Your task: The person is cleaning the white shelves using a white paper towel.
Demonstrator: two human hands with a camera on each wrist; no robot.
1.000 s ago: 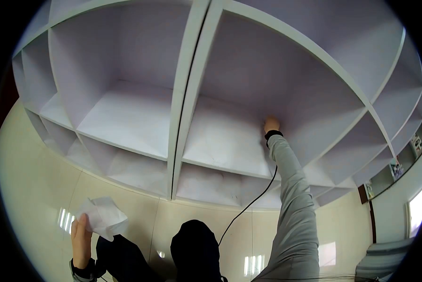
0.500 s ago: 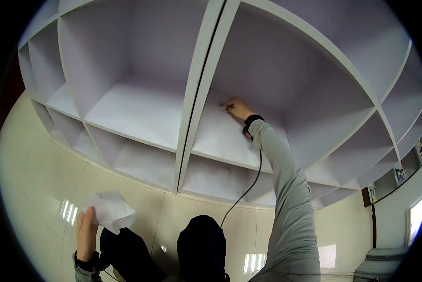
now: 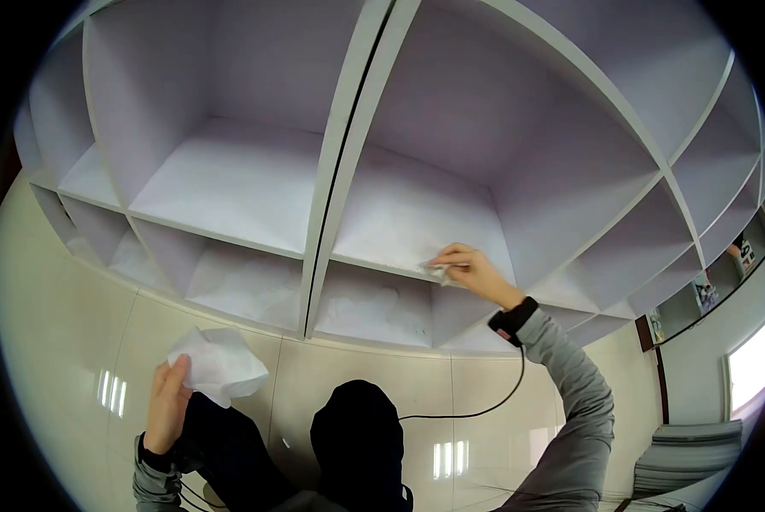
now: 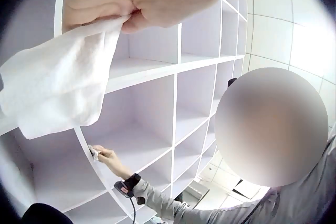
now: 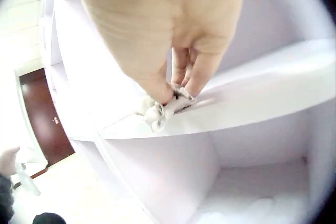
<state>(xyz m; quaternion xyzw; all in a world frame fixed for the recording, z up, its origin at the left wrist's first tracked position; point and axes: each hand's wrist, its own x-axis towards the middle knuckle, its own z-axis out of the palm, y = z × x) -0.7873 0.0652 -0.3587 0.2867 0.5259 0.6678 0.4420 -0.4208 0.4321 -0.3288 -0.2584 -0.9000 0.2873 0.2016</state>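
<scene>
Since half a second ago the right hand (image 3: 472,271) has drawn back from the rear left corner of its compartment to the front lip of the same shelf board (image 3: 399,213). The left hand (image 3: 168,401) has stayed low and to the side.

Nearest the head camera, that left hand is held up over the glossy cream floor (image 3: 67,324). Its grip is closed on a white paper towel (image 3: 220,363), pinched between thumb and fingers, loose and rumpled, and well apart from the shelves.

Farther out, a grey sleeve (image 3: 580,401) ends at a black wristband (image 3: 512,320), and a black cable (image 3: 485,408) loops from the band back toward the body.

Beyond the band, the right hand's grip is clamped on a small crumpled wipe (image 3: 436,272). Thumb and fingertips (image 5: 202,77) pinch it and hold it down on the front edge of the board, to the right of the double upright. The wipe is greyish white with dark marks.

Behind it stands the white shelving unit (image 3: 340,154), a grid of open square compartments. Farthest off, the right wrist view shows a brown door (image 5: 44,124) past the end of the shelves.
</scene>
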